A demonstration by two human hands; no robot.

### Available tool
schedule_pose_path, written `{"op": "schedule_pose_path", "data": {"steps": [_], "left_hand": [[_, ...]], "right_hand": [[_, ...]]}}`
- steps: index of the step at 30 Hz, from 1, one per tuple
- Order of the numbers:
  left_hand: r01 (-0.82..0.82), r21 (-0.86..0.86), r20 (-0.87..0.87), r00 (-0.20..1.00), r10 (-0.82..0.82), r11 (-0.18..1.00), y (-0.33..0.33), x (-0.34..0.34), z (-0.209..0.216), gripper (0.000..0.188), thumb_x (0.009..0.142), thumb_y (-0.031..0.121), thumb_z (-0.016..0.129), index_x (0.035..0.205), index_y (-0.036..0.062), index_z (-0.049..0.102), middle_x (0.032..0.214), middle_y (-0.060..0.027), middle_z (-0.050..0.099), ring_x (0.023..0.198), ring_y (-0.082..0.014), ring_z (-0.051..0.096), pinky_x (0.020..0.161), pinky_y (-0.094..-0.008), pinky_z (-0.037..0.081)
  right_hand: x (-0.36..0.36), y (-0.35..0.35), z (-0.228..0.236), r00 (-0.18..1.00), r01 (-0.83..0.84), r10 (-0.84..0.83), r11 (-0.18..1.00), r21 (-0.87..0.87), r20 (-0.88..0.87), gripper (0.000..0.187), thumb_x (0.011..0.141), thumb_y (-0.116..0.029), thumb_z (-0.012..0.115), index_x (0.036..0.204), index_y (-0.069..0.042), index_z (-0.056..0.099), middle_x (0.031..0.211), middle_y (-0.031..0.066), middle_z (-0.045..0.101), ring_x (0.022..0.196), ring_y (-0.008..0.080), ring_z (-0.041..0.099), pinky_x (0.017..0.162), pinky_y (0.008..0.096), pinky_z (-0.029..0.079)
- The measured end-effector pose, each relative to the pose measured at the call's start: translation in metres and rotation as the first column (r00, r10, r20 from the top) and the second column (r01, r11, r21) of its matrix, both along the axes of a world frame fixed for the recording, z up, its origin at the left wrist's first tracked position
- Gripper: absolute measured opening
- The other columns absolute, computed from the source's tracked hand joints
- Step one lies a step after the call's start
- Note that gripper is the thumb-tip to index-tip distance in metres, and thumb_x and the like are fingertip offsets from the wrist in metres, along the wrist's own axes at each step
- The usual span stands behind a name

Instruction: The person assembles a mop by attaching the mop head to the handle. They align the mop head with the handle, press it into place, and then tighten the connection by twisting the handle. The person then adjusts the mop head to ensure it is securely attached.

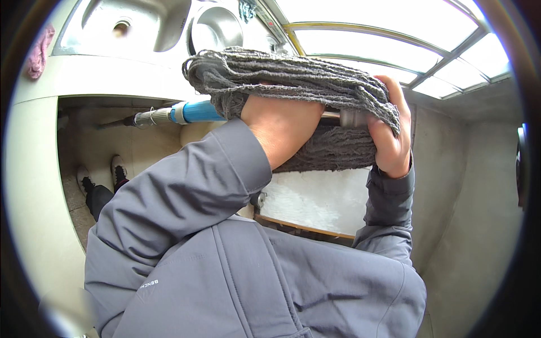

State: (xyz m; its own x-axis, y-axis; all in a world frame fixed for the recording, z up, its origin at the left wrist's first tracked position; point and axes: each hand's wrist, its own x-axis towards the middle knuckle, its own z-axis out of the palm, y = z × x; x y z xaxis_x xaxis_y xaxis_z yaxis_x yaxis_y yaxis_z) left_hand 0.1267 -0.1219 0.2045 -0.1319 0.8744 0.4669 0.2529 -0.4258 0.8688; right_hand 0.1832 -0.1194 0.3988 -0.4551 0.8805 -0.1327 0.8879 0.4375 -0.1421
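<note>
A thick bundle of dark grey looped cotton strands, a mop head, is held up in front of me, with more strands hanging below. My left hand reaches in between the upper and lower strands; its fingers are hidden by them, and the hand looks closed on the bundle. At the bundle's right end, my right hand wraps round the strands with its thumb on the near side. Between both hands a short metal rod runs into a grey cylindrical fitting.
Below the mop head is a white basin with a brownish front edge. A blue tube with a clamped joint lies to the left. Beyond are a counter, a steel sink and a metal bowl. A window is at the far right.
</note>
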Motion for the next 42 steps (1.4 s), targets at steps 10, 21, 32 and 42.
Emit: {"op": "schedule_pose_path", "data": {"steps": [10,21,32,42], "left_hand": [[0.285,-0.054,-0.044,0.957,-0.288,0.957,-0.008,-0.023,0.017,0.023,0.086,0.012,0.065,0.108,0.0071,0.071,0.099,-0.0183,0.07,0.096,-0.0373,0.068,0.086,-0.0449,0.053],[0.231,0.034,-0.104,0.969,-0.226,0.972,-0.028,-0.004,0.002,0.034,0.084,0.015,0.069,0.117,0.0081,0.069,0.115,-0.0178,0.067,0.111,-0.0369,0.063,0.097,-0.0471,0.048],[0.178,-0.087,-0.081,0.979,-0.185,0.98,-0.027,-0.011,0.008,0.033,0.081,0.02,0.073,0.112,0.0111,0.07,0.103,-0.0135,0.07,0.09,-0.0345,0.069,0.077,-0.0415,0.056],[-0.065,0.298,0.078,0.996,0.044,0.952,-0.015,-0.007,0.003,0.029,0.087,0.016,0.065,0.114,0.0085,0.07,0.105,-0.0153,0.069,0.099,-0.034,0.067,0.089,-0.045,0.052]], "right_hand": [[-0.009,-0.012,0.013,0.985,-0.131,0.116,0.984,0.121,0.127,0.044,0.077,-0.005,0.056,0.12,0.002,0.054,0.087,0.0144,0.069,0.077,0.0215,0.066,0.077,0.032,0.053],[0.018,-0.022,0.003,0.996,-0.074,0.077,0.994,0.077,-0.046,0.045,0.073,-0.007,0.065,0.117,0.0,0.056,0.09,0.0191,0.067,0.08,0.0377,0.066,0.08,0.036,0.053],[0.017,-0.009,0.004,0.963,-0.022,0.015,1.0,-0.022,-0.268,0.042,0.075,-0.005,0.058,0.116,0.002,0.057,0.088,0.018,0.066,0.076,0.0316,0.063,0.077,0.0339,0.052],[0.011,-0.006,0.024,0.995,-0.102,0.101,0.994,0.03,0.013,0.049,0.073,-0.013,0.07,0.119,-0.003,0.058,0.095,0.0203,0.069,0.089,0.0392,0.069,0.083,0.0418,0.053]]}}
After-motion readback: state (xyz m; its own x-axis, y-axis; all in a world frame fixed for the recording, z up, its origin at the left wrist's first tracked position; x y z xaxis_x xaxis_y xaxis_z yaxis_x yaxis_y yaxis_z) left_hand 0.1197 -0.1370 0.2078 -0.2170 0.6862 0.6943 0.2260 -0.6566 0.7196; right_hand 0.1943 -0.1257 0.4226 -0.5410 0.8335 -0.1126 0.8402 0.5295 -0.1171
